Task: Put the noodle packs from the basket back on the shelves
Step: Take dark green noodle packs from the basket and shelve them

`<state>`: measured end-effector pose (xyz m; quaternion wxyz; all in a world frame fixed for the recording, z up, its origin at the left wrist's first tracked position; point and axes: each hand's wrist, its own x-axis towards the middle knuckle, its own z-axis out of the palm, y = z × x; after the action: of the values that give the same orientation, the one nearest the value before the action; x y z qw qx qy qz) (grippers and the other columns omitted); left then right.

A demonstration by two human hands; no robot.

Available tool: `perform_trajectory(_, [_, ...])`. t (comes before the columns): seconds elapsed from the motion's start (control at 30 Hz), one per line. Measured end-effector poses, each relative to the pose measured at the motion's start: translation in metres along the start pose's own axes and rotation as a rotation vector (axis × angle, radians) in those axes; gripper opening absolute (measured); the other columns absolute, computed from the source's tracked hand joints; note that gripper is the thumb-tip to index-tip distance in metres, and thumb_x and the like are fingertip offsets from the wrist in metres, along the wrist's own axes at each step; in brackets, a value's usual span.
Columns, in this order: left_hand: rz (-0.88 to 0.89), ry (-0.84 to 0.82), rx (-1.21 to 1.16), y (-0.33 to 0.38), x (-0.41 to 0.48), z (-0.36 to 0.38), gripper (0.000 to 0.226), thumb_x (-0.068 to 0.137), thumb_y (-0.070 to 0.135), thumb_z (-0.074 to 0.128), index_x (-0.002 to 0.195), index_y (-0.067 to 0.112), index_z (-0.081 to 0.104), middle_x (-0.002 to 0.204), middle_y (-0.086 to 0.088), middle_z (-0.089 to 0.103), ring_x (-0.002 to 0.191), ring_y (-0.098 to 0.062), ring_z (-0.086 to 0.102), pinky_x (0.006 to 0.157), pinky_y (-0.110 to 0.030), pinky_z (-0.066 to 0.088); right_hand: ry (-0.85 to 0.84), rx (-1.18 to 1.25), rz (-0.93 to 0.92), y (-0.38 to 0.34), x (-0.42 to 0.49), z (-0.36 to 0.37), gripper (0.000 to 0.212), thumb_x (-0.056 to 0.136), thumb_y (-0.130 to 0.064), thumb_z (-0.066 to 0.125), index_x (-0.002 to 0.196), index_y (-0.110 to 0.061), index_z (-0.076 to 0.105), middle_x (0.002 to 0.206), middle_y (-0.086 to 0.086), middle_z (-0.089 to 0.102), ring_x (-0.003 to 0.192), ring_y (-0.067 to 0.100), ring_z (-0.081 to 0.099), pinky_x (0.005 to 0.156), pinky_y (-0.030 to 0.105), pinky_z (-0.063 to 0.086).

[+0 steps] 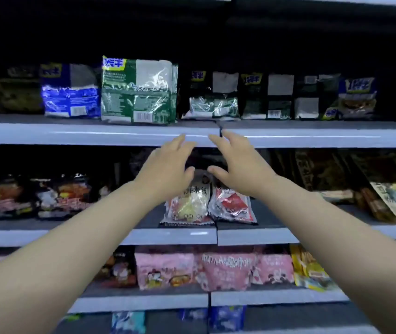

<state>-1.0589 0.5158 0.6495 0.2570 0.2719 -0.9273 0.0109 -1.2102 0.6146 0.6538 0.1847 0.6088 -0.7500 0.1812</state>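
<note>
Both my hands reach forward in front of the shelves, held side by side with fingers straight and nothing in them. My left hand (165, 165) and my right hand (238, 165) hover just below the upper shelf's front edge (95, 135). A green noodle pack (139, 90) stands upright on that upper shelf, forward of its neighbours and up-left of my hands. Beneath my hands, two red-and-white noodle packs (206, 203) lie on the middle shelf (252, 233). The basket is out of view.
A blue pack (70, 90) and dark green packs (240, 96) line the upper shelf. Dark packs (30, 196) fill the middle shelf's left, brown ones (385, 194) its right. Pink packs (216, 271) sit on the lower shelf.
</note>
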Motion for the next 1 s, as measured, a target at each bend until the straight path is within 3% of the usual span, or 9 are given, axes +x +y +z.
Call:
perform_trajectory(0.23, [-0.216,-0.310,0.200,-0.036,-0.131,0.018,0.070,0.097,0.043,0.046,0.153,0.025,0.008,0.162,-0.003,-0.005,0.149,-0.022,0.000,0.117,-0.053,0.009,-0.217,0.027,-0.100,-0.069,-0.071,0.059,0.073,0.093,-0.043,0.054,0.153,-0.023,0.018,0.159,0.014,0.014,0.145,0.031,0.014,0.118,0.041,0.016])
perform_trajectory(0.57, [-0.456,-0.503,0.227,-0.121,-0.266,0.016,0.068,0.098,0.046,0.042,0.153,0.025,0.008,0.162,-0.002,-0.005,0.149,-0.024,-0.001,0.115,-0.058,0.004,-0.420,0.103,-0.289,-0.191,-0.103,0.150,0.076,0.092,-0.045,0.056,0.154,-0.021,0.018,0.159,0.017,0.013,0.145,0.034,0.015,0.119,0.041,0.015])
perform_trajectory(1.0, [-0.645,-0.759,0.153,-0.317,-0.432,0.050,0.075,0.095,0.052,0.044,0.154,0.025,0.004,0.162,-0.002,-0.008,0.149,-0.023,-0.006,0.114,-0.060,-0.002,-0.773,0.135,-0.382,-0.407,-0.114,0.312,0.075,0.095,-0.051,0.048,0.154,-0.028,0.007,0.161,0.010,0.002,0.147,0.031,0.005,0.120,0.042,0.008])
